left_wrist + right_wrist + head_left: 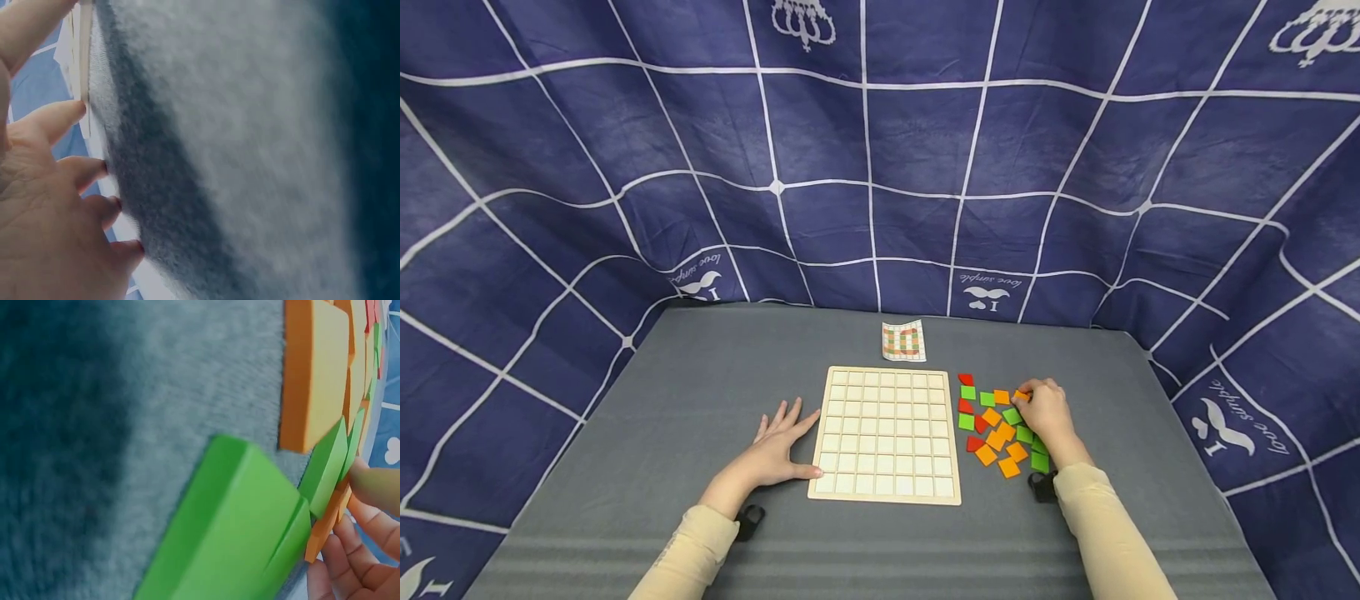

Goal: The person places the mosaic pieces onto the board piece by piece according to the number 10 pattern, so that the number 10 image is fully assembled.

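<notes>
A square pale wooden grid board (883, 496) lies flat on the grey table. My left hand (775, 450) has its fingers spread, the thumb and index finger touching the board's left edge; in the left wrist view the index fingertip (76, 110) meets the board's side (84, 50). Over at the far edge of the loose tiles, my right hand (1047, 412) pinches an orange square tile (1021, 396) between thumb and fingers. Green tiles (1012, 416) lie just beside and partly under that hand. In the right wrist view a large green tile (219, 531) sits close to the camera.
Several red, green and orange tiles (991, 417) are scattered right of the board, some overlapping. Behind the board lies a small printed pattern card (903, 342). A blue curtain with white lines (917, 225) hangs along the table's back and sides.
</notes>
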The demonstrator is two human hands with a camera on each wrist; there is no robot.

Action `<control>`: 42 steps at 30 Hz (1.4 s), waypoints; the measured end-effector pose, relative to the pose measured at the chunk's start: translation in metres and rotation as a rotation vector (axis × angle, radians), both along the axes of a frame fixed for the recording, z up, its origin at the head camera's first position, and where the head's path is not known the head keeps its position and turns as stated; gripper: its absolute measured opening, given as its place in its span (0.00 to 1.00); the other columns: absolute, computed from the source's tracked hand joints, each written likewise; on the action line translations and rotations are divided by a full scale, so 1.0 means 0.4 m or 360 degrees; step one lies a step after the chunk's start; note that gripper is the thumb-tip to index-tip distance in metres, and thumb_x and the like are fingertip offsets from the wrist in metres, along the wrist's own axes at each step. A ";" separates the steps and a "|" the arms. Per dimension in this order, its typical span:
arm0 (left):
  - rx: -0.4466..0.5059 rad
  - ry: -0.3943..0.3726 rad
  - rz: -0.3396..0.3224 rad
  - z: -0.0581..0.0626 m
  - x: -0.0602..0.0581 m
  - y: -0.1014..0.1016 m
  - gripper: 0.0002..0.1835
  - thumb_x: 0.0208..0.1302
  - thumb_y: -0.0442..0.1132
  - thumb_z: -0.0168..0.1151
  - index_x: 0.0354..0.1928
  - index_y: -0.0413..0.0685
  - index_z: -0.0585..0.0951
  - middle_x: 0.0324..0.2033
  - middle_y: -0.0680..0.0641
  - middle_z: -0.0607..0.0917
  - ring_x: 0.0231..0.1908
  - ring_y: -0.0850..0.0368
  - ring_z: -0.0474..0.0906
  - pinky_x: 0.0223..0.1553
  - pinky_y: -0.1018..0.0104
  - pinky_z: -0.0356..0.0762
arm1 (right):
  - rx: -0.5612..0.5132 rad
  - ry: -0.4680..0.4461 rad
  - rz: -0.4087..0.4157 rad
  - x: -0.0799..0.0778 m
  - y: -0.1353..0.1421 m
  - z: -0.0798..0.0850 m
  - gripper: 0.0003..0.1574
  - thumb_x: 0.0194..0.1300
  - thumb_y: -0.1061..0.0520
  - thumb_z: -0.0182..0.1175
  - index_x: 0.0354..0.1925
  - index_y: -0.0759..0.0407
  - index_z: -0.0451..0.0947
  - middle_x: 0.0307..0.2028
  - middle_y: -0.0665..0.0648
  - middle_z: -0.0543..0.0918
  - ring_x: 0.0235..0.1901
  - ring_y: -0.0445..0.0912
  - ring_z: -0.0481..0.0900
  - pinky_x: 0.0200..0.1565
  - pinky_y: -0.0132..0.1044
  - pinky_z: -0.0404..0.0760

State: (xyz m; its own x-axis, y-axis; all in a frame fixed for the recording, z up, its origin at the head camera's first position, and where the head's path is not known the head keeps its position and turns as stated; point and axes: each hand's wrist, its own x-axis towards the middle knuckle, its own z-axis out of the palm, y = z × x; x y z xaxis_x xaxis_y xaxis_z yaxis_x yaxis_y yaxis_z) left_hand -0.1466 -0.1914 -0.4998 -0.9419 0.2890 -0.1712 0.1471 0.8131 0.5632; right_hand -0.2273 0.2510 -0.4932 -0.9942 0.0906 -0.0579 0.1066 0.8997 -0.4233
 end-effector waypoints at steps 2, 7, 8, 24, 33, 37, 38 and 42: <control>-0.0007 0.0008 0.0011 -0.001 0.002 0.001 0.55 0.47 0.54 0.78 0.75 0.47 0.62 0.76 0.31 0.48 0.75 0.30 0.36 0.71 0.28 0.32 | -0.0023 -0.0034 -0.0025 -0.001 0.001 0.000 0.18 0.67 0.57 0.63 0.48 0.70 0.78 0.45 0.70 0.75 0.48 0.64 0.70 0.50 0.56 0.74; -0.0034 0.0019 0.0039 -0.006 0.008 0.006 0.53 0.48 0.56 0.77 0.75 0.49 0.62 0.76 0.32 0.48 0.76 0.31 0.35 0.71 0.29 0.31 | -0.0063 -0.0091 -0.0042 -0.002 0.002 0.005 0.17 0.67 0.56 0.63 0.46 0.69 0.75 0.43 0.69 0.74 0.46 0.62 0.69 0.47 0.54 0.73; -0.0036 0.0019 0.0044 -0.005 0.009 0.008 0.53 0.48 0.56 0.76 0.75 0.50 0.62 0.76 0.32 0.48 0.76 0.31 0.35 0.71 0.29 0.30 | -0.0069 -0.0095 -0.0041 -0.003 0.002 0.005 0.17 0.67 0.56 0.63 0.46 0.69 0.74 0.42 0.69 0.74 0.45 0.62 0.69 0.46 0.53 0.73; 0.0074 -0.0044 0.0026 0.000 0.019 0.043 0.57 0.46 0.53 0.79 0.76 0.46 0.59 0.76 0.32 0.47 0.76 0.33 0.35 0.72 0.32 0.30 | -0.0266 0.0118 -0.0118 -0.004 -0.003 0.015 0.11 0.67 0.58 0.63 0.44 0.65 0.79 0.39 0.64 0.83 0.37 0.55 0.79 0.42 0.48 0.78; 0.0098 -0.0008 0.0061 -0.010 0.034 0.058 0.64 0.36 0.54 0.83 0.75 0.42 0.59 0.76 0.31 0.48 0.76 0.33 0.41 0.74 0.37 0.42 | -0.0737 0.0224 -0.0102 -0.003 -0.121 0.069 0.17 0.64 0.54 0.67 0.48 0.61 0.80 0.39 0.61 0.84 0.34 0.46 0.84 0.35 0.31 0.82; 0.0080 -0.0008 0.0043 -0.014 0.041 0.063 0.67 0.35 0.55 0.83 0.76 0.41 0.56 0.76 0.31 0.47 0.76 0.34 0.39 0.74 0.37 0.41 | -0.1111 0.0170 -0.0052 -0.013 -0.215 0.076 0.18 0.60 0.56 0.70 0.47 0.63 0.80 0.34 0.57 0.86 0.30 0.46 0.86 0.37 0.37 0.86; 0.0080 -0.0003 0.0038 -0.015 0.042 0.064 0.67 0.35 0.55 0.84 0.76 0.41 0.55 0.76 0.31 0.47 0.76 0.34 0.39 0.74 0.36 0.40 | -0.1196 0.0145 -0.0041 -0.016 -0.241 0.075 0.18 0.59 0.57 0.70 0.46 0.63 0.80 0.33 0.55 0.87 0.30 0.48 0.87 0.38 0.40 0.87; 0.0070 0.0026 0.0019 -0.013 0.042 0.072 0.68 0.35 0.56 0.84 0.76 0.38 0.55 0.76 0.33 0.50 0.76 0.33 0.38 0.74 0.35 0.38 | -0.1415 0.0025 0.0009 -0.022 -0.345 0.067 0.14 0.59 0.59 0.71 0.43 0.63 0.82 0.30 0.54 0.88 0.36 0.59 0.87 0.41 0.49 0.87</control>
